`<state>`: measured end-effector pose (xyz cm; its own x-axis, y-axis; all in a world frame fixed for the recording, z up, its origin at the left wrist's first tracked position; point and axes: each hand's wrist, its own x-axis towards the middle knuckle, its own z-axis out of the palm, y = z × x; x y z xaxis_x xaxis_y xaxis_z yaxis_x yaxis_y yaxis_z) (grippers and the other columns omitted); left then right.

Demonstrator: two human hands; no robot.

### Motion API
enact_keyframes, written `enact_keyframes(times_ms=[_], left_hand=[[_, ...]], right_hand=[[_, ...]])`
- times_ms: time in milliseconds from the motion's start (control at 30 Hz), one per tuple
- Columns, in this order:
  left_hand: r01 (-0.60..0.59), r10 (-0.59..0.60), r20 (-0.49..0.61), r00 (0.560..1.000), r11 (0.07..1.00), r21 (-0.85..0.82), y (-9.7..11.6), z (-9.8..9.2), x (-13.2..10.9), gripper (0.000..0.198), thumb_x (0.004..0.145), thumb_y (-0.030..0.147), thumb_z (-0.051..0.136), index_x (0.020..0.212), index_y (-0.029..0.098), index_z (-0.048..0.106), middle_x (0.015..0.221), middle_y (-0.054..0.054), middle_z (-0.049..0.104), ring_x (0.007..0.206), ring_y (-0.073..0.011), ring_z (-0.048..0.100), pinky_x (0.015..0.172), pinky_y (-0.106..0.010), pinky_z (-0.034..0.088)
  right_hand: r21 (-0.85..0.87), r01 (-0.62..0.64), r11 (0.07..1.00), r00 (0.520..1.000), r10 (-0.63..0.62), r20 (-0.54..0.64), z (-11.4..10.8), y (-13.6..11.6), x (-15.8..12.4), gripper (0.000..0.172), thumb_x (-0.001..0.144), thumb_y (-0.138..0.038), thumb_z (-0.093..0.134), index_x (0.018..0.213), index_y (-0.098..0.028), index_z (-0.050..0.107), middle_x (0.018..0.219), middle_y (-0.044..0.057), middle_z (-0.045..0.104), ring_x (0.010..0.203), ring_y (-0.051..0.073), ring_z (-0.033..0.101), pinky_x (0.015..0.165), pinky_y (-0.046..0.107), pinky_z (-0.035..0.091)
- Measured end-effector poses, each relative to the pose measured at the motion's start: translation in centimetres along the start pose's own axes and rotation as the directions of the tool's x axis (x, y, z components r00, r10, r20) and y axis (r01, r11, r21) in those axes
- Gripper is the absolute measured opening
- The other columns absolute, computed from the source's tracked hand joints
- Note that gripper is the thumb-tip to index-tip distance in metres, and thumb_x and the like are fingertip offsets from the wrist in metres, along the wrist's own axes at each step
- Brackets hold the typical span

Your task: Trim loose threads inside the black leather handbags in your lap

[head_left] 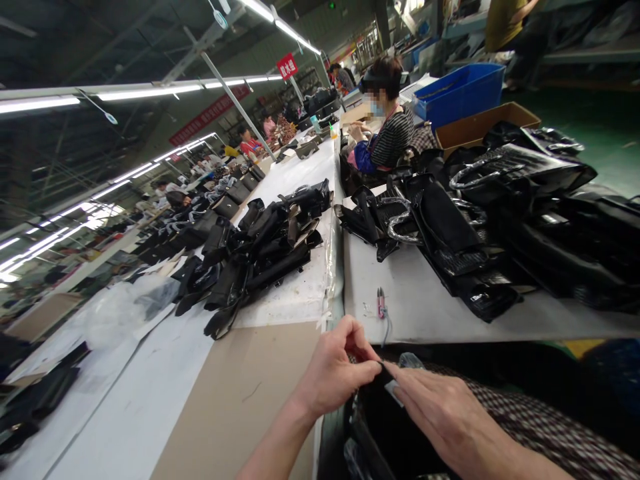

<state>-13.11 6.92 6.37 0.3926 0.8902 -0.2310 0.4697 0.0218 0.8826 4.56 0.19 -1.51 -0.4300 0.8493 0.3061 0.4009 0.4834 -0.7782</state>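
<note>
A black bag (376, 427) stands at the table's front edge, close to my body, with its dark inside facing up. Thumb and bent forefinger of my left hand (334, 365) are pinched on its top rim. On the same rim, just to the right, my right hand (443, 407) grips the edge with its fingers held together; some of its fingertips are hidden. A small pale tag (395, 393) shows beside the right fingers. Clear plastic wrap (411, 360) sticks out behind the rim.
A pink-handled pointed tool (381, 305) lies on the table just ahead. Black bag pieces are heaped at left (265, 247) and right (450, 233). Beyond sits a co-worker in a striped top (395, 137), near a blue bin (460, 93) and a cardboard box (485, 127).
</note>
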Motion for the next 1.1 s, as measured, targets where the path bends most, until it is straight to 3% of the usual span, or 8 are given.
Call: enact_keyframes(times_ms=[100,200,267,367,500,633,867,1100], left_hand=[[0.113,-0.113,0.011,0.994,0.978,-0.174,0.6,0.1,-0.1,0.031,0.064,0.008,0.069,0.074,0.02,0.042,0.068,0.003,0.065,0.063,-0.01,0.057,0.062,-0.021,0.045],[0.16,-0.164,0.0,0.986,0.965,-0.208,1.3,0.4,-0.8,0.026,0.067,0.011,0.069,0.08,0.018,0.048,0.071,0.003,0.063,0.066,-0.0107,0.058,0.066,-0.023,0.046],[0.148,-0.154,-0.06,0.986,0.985,-0.087,1.8,1.0,-2.0,0.022,0.073,0.016,0.066,0.091,0.019,0.053,0.086,-0.001,0.065,0.079,-0.0141,0.06,0.074,-0.026,0.048],[0.167,-0.115,-0.249,0.962,0.966,0.2,1.6,2.5,-4.4,0.051,0.064,0.019,0.075,0.11,0.021,0.052,0.115,-0.008,0.058,0.102,-0.0237,0.057,0.085,-0.033,0.049],[0.293,-0.185,-0.409,0.894,0.931,0.219,0.1,3.9,-6.5,0.039,0.068,0.016,0.068,0.103,0.021,0.051,0.102,-0.006,0.062,0.098,-0.0238,0.06,0.08,-0.032,0.052],[0.294,-0.262,-0.313,0.913,0.954,0.058,0.5,2.2,-6.7,0.009,0.08,0.014,0.054,0.087,0.019,0.057,0.085,-0.001,0.065,0.079,-0.0151,0.062,0.073,-0.025,0.049],[0.303,-0.316,-0.035,0.948,0.932,-0.197,1.2,-0.2,-6.1,0.014,0.072,0.01,0.059,0.085,0.016,0.061,0.071,0.003,0.055,0.064,-0.0086,0.048,0.057,-0.019,0.034],[0.298,-0.306,0.008,0.952,0.922,-0.246,-1.2,0.7,-5.0,0.01,0.077,0.018,0.062,0.086,0.015,0.063,0.071,0.003,0.053,0.067,-0.0101,0.046,0.062,-0.022,0.034]], right_hand=[[0.11,-0.081,0.991,0.995,0.075,0.058,-0.6,-0.9,0.7,0.037,0.097,-0.019,0.035,0.132,-0.018,0.046,0.119,0.012,0.065,0.114,0.02,0.06,0.095,0.033,0.049],[0.195,-0.28,0.94,0.957,0.257,0.136,-0.7,-1.0,1.9,0.03,0.095,-0.029,0.046,0.123,-0.023,0.053,0.1,0.004,0.072,0.088,0.021,0.069,0.077,0.032,0.054],[0.211,-0.316,0.925,0.947,0.294,0.129,-0.5,-0.6,2.7,0.025,0.094,-0.03,0.047,0.115,-0.024,0.058,0.091,0.002,0.073,0.078,0.021,0.069,0.072,0.033,0.054],[0.2,-0.291,0.936,0.956,0.278,0.09,0.0,0.3,3.1,0.028,0.093,-0.026,0.043,0.114,-0.022,0.061,0.096,0.004,0.073,0.086,0.023,0.07,0.077,0.035,0.053],[0.17,-0.238,0.956,0.971,0.231,0.063,0.5,1.1,3.2,0.038,0.093,-0.024,0.04,0.126,-0.018,0.058,0.111,0.008,0.071,0.098,0.024,0.068,0.086,0.038,0.052],[0.155,-0.178,0.972,0.981,0.163,0.101,-0.5,0.7,3.8,0.037,0.093,-0.024,0.04,0.122,-0.019,0.062,0.101,0.006,0.074,0.088,0.022,0.07,0.077,0.033,0.053],[0.183,-0.232,0.955,0.955,0.187,0.232,-4.0,0.3,3.7,0.029,0.091,-0.025,0.048,0.111,-0.033,0.066,0.083,-0.006,0.073,0.071,0.017,0.068,0.065,0.026,0.049],[0.519,-0.399,0.756,0.908,0.248,0.337,-3.2,1.7,2.8,0.03,0.093,-0.027,0.05,0.116,-0.029,0.068,0.106,-0.002,0.071,0.102,0.021,0.064,0.092,0.03,0.048]])
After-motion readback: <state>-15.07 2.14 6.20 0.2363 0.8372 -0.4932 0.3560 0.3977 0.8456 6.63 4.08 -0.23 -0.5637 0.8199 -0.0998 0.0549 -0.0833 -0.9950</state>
